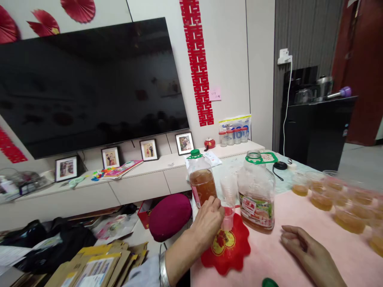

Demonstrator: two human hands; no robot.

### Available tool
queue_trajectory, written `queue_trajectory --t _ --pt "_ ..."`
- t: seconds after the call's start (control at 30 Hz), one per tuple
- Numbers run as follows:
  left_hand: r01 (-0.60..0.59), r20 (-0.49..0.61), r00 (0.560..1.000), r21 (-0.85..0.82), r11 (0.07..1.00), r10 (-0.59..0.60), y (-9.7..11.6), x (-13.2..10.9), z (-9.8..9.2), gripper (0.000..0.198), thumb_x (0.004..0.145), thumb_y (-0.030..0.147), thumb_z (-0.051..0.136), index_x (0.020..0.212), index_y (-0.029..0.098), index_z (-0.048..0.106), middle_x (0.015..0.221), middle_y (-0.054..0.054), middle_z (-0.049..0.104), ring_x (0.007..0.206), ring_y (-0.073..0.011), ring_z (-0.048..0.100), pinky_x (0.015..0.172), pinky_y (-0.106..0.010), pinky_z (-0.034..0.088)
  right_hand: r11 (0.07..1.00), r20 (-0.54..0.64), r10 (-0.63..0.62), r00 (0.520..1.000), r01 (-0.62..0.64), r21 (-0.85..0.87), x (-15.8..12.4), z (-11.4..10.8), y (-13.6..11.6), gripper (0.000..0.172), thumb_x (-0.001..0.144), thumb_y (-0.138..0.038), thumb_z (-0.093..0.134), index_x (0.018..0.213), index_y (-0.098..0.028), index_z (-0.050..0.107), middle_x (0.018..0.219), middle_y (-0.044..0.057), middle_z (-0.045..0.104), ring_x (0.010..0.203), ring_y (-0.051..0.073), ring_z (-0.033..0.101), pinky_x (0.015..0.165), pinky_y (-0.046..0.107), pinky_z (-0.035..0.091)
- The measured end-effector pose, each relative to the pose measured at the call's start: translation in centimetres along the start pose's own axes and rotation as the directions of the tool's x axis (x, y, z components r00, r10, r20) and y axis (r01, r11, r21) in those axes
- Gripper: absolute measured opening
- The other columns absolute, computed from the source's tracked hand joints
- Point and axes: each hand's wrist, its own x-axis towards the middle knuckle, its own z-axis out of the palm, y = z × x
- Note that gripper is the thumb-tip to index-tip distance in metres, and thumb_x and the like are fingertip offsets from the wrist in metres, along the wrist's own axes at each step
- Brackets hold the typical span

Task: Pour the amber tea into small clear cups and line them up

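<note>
Pink-covered bench [287, 259] carries the lot; on it, open bottle [256, 199] with amber liquid low inside, right of the left hand, mouth uncovered, so a bump there could spill straight onto the cloth; capped bottle [202, 183] stands behind the left hand near the bench's left edge, so a knuckle or forearm swinging back could shove it over the side; red scalloped mat [228, 249] lies under and in front of the left hand, and a tug on it could drag whatever sits there; right hand [305, 247] lies on the cloth, fingers loosely curved and apart, holding nothing; left hand [209, 217] has its fingers bunched at the clear cup [229, 218], pinch hidden from me, so can't tell if that grip is clamped on it; nested cup stack [228, 186] is just behind, between the bottles, and light enough to topple if brushed; filled cups [321, 199] crowd the right side, and a careless right sleeve could slop them; clear cup is at the mat's far edge, thin-looking, likely to buckle if squeezed; loose green cap [269, 283] sits at the near side, easily flicked off.
</note>
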Motion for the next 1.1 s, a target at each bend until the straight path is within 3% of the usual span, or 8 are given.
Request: queue_trajectory --t 0.27,0.43,0.57,0.67,0.77,0.87,1.0,1.1 --pt "0.097 0.065 0.993 -0.045 0.994 -0.094 0.7 -0.6 2.6 0.025 0.108 0.021 0.051 0.121 0.016 0.072 0.139 -0.01 0.072 0.135 -0.0231 0.065 0.114 -0.047 0.058 1.0 0.001 0.014 1.0 -0.014 -0.006 0.0 -0.1 0.1 0.05 0.062 -0.064 0.082 0.095 -0.026 0.082 0.08 0.004 0.083 0.078 0.028 0.079 0.073 0.033 0.065" --pt "0.143 0.093 0.987 -0.161 0.977 -0.129 0.9 -0.9 2.9 0.03 0.108 0.025 0.05 0.123 0.014 0.074 0.142 -0.014 0.072 0.137 -0.0277 0.065 0.118 -0.049 0.056 1.0 0.002 0.024 1.0 -0.024 -0.007 0.1 -0.1 0.2 0.051 0.06 -0.066 0.083 0.094 -0.027 0.082 0.086 0.005 0.085 0.083 0.03 0.081 0.074 0.034 0.066" --pt "0.18 0.096 0.983 -0.281 0.943 -0.159 1.1 -1.4 2.0 0.04 0.101 0.019 0.051 0.136 0.014 0.071 0.156 -0.018 0.064 0.149 -0.0368 0.056 0.129 -0.053 0.048 0.998 0.006 0.053 0.999 -0.053 -0.016 0.1 -0.2 0.4 0.054 0.06 -0.068 0.082 0.096 -0.027 0.083 0.094 0.007 0.087 0.09 0.032 0.082 0.078 0.035 0.066" --pt "0.202 0.077 0.979 -0.392 0.897 -0.187 1.6 -1.7 1.2 0.065 0.09 0.013 0.062 0.154 0.016 0.059 0.176 -0.016 0.045 0.165 -0.0388 0.037 0.141 -0.051 0.032 0.997 0.005 0.073 0.997 -0.072 -0.029 0.1 -0.1 0.5 0.058 0.062 -0.072 0.079 0.097 -0.026 0.083 0.102 0.008 0.087 0.095 0.032 0.083 0.08 0.035 0.067" --pt "0.202 0.056 0.978 -0.508 0.837 -0.202 2.8 -1.8 1.2 0.09 0.089 0.018 0.065 0.173 0.023 0.032 0.187 -0.007 0.022 0.176 -0.0284 0.016 0.146 -0.04 0.018 0.995 -0.005 0.094 0.996 -0.094 -0.027 0.1 0.0 0.4 0.062 0.061 -0.076 0.078 0.096 -0.026 0.082 0.106 0.009 0.087 0.096 0.032 0.082 0.08 0.035 0.067" --pt "0.197 0.046 0.974 -0.664 0.722 -0.223 4.9 -1.1 1.8 0.106 0.088 0.026 0.069 0.177 0.023 0.011 0.19 -0.005 0.005 0.177 -0.0228 0.007 0.145 -0.036 0.021 0.994 -0.019 0.113 0.993 -0.113 0.006 0.2 0.0 0.0 0.063 0.058 -0.078 0.078 0.092 -0.026 0.081 0.101 0.009 0.087 0.094 0.033 0.083 0.078 0.035 0.068" --pt "0.2 0.047 0.946 -0.863 0.463 -0.321 8.3 1.5 2.9 0.119 0.082 0.027 0.078 0.176 0.015 0.007 0.189 -0.014 0.001 0.177 -0.0242 0.003 0.145 -0.037 0.017 0.996 -0.008 0.091 0.996 -0.091 0.023 0.0 0.0 -0.3 0.062 0.061 -0.076 0.079 0.095 -0.024 0.081 0.097 0.01 0.087 0.094 0.033 0.083 0.078 0.035 0.067" --pt "0.218 0.038 0.912 -0.888 0.405 -0.408 10.3 3.9 3.9 0.122 0.081 0.029 0.082 0.172 0.004 0.005 0.187 -0.024 0.003 0.177 -0.0229 0.005 0.144 -0.03 0.014 0.997 0.002 0.071 0.997 -0.071 0.026 -0.3 -0.1 -0.3 0.063 0.066 -0.076 0.077 0.101 -0.024 0.08 0.095 0.009 0.086 0.094 0.031 0.083 0.081 0.035 0.067"
